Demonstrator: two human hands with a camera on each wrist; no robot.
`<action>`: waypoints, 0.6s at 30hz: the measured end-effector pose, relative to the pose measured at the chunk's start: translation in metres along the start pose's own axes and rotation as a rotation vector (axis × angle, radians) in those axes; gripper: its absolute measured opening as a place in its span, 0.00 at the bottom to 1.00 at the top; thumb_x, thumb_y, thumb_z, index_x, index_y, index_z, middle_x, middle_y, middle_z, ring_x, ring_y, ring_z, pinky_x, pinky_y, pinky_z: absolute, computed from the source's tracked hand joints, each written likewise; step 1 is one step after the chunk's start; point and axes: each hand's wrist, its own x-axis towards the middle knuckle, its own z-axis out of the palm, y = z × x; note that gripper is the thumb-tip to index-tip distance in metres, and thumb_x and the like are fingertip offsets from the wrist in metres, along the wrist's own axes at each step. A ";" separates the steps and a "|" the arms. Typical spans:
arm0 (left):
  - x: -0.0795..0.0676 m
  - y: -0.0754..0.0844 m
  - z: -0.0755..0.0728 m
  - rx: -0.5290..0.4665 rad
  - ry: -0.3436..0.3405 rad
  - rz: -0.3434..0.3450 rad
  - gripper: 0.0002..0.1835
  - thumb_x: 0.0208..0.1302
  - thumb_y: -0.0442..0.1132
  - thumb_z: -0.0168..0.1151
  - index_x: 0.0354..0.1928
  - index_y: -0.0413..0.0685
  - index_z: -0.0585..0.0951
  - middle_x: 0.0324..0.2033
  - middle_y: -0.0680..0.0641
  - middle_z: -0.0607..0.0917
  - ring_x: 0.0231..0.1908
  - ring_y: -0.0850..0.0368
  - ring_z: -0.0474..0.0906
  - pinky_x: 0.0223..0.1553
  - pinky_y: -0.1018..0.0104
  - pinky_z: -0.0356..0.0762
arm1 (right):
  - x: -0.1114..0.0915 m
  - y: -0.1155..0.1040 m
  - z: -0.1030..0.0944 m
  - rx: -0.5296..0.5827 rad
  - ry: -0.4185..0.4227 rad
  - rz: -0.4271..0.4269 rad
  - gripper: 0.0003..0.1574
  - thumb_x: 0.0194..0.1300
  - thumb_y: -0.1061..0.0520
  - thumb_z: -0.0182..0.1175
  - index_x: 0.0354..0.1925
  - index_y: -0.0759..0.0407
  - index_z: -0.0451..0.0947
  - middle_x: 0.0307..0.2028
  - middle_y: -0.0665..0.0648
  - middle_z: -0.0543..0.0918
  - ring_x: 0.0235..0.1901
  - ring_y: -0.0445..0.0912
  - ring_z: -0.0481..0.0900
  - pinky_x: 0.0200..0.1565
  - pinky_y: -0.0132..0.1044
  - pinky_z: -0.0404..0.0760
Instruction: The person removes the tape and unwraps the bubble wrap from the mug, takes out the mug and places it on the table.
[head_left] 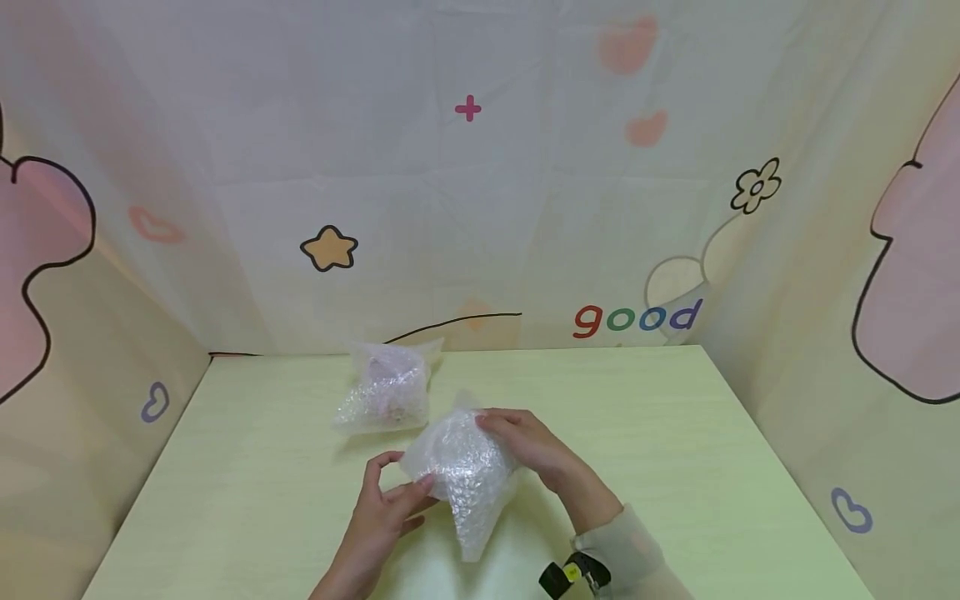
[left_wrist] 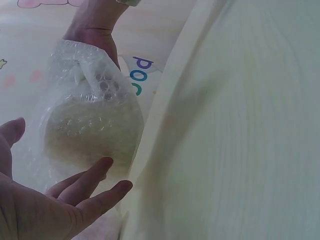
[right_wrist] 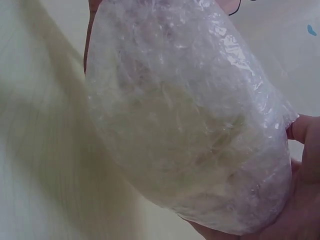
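Observation:
A bubble-wrap bundle (head_left: 467, 467), with a pointed lower end, is held above the near middle of the table. My right hand (head_left: 534, 446) grips its upper right side, thumb on the front; the right wrist view shows part of that hand (right_wrist: 302, 185) around the wrapping (right_wrist: 185, 130). Through the film a rounded pale shape is faintly visible, but its kind cannot be told. My left hand (head_left: 386, 508) is at the bundle's left side, fingertips touching the film. From the left wrist, the left hand's fingers (left_wrist: 87, 187) look spread and fairly straight beside the bundle (left_wrist: 92, 122).
Behind and left of the hands, a second bubble-wrapped bundle (head_left: 390, 387) lies on the pale table (head_left: 645, 433), something pinkish dimly inside. A printed cloth (head_left: 420, 167) stands around the back and sides. A black strap device (head_left: 573, 573) is by the right sleeve.

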 end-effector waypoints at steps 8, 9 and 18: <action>-0.005 -0.003 -0.005 0.026 -0.045 -0.004 0.37 0.71 0.51 0.66 0.69 0.53 0.53 0.52 0.39 0.89 0.56 0.44 0.87 0.65 0.43 0.76 | 0.011 0.002 -0.002 -0.029 -0.040 0.003 0.26 0.75 0.44 0.57 0.62 0.56 0.83 0.67 0.58 0.80 0.68 0.55 0.74 0.70 0.59 0.71; -0.005 -0.004 -0.006 0.018 -0.051 -0.001 0.36 0.72 0.51 0.66 0.68 0.53 0.53 0.53 0.38 0.89 0.56 0.44 0.87 0.67 0.43 0.75 | 0.012 0.002 -0.002 -0.030 -0.047 0.004 0.26 0.75 0.44 0.58 0.62 0.55 0.83 0.67 0.58 0.80 0.68 0.54 0.75 0.70 0.58 0.72; -0.011 -0.007 -0.008 0.009 -0.082 0.000 0.35 0.73 0.47 0.65 0.66 0.49 0.52 0.55 0.34 0.87 0.56 0.43 0.87 0.67 0.49 0.76 | 0.021 0.001 -0.001 -0.073 -0.098 0.002 0.26 0.73 0.42 0.59 0.61 0.54 0.84 0.62 0.58 0.83 0.52 0.47 0.82 0.52 0.40 0.82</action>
